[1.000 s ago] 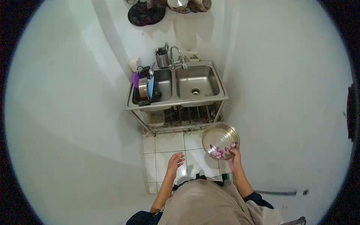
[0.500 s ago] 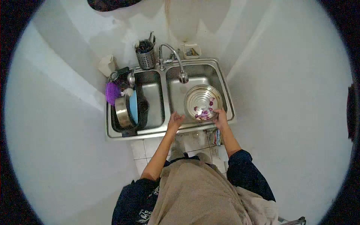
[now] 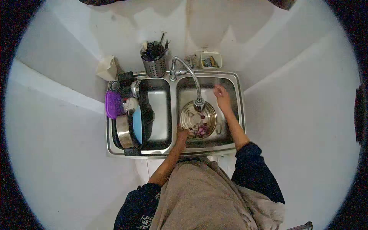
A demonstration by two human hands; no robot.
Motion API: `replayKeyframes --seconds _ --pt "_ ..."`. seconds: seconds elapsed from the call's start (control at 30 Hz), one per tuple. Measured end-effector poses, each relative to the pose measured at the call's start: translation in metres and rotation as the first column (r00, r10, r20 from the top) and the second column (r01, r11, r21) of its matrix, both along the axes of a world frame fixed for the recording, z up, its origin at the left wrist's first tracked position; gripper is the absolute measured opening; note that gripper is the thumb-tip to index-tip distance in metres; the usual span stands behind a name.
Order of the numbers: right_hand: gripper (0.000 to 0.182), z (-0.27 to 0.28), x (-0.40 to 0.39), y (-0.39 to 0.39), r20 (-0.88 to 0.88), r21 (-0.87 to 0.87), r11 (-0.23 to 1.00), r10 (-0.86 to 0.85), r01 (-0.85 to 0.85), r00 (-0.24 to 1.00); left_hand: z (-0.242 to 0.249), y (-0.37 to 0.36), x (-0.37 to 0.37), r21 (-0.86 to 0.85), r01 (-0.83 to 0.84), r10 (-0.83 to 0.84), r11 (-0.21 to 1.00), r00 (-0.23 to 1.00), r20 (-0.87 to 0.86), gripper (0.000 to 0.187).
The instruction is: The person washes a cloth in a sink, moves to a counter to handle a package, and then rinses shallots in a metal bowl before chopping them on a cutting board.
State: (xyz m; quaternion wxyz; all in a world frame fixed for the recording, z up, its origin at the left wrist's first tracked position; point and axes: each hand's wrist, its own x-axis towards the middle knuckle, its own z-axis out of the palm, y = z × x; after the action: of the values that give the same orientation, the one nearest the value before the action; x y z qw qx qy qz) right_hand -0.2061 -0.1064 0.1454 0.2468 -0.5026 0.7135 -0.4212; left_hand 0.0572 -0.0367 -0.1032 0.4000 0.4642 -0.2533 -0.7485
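Landmark: double sink (image 3: 173, 147), a steel unit against the white wall; every place below is given from it.
Right basin: holds the steel bowl (image 3: 197, 123), which sits on the basin floor, directly below the spout.
Left basin: packed at its left side with upright dishes (image 3: 130, 128), a blue plate among them; a purple lid (image 3: 113, 104) lies on the sink's left rim.
Faucet (image 3: 187, 78): rises from the back rim between the basins and arches forward, its outlet over the bowl's far edge. Whether water is running cannot be told.
Cutlery holder (image 3: 155, 63): on the back rim, left of the faucet; a small tray (image 3: 210, 60) stands on the back rim, right of the faucet.
Right hand (image 3: 221, 96): above the right basin's far half, beyond the bowl and apart from it, fingers loosely spread, holding nothing.
Left hand (image 3: 181, 135): at the bowl's near left rim, touching or just beside it; the finger spread cannot be told.
Purple pieces (image 3: 201, 130): small cut bits in the near part of the bowl.
Risk, judged: a strong stream into the shallow bowl could float the pieces over the rim toward the drain.
Risk, judged: a bowl steadied at one edge only could tip and spill.
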Motion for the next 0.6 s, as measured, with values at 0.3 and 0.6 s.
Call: replayKeyframes --seconds 0.3,0.6 --pt "0.046 0.023 0.054 -0.156 -0.501 -0.052 0.883 0.380 -0.466 0.777 0.044 0.028 0.004 0.055 0.115 -0.122 0.992 0.979 0.161 0.080" --pt "0.041 0.028 0.045 -0.073 -0.221 -0.273 0.916 0.239 -0.295 0.945 0.146 0.021 -0.014 0.145 -0.046 0.043 0.988 0.999 0.028 0.074"
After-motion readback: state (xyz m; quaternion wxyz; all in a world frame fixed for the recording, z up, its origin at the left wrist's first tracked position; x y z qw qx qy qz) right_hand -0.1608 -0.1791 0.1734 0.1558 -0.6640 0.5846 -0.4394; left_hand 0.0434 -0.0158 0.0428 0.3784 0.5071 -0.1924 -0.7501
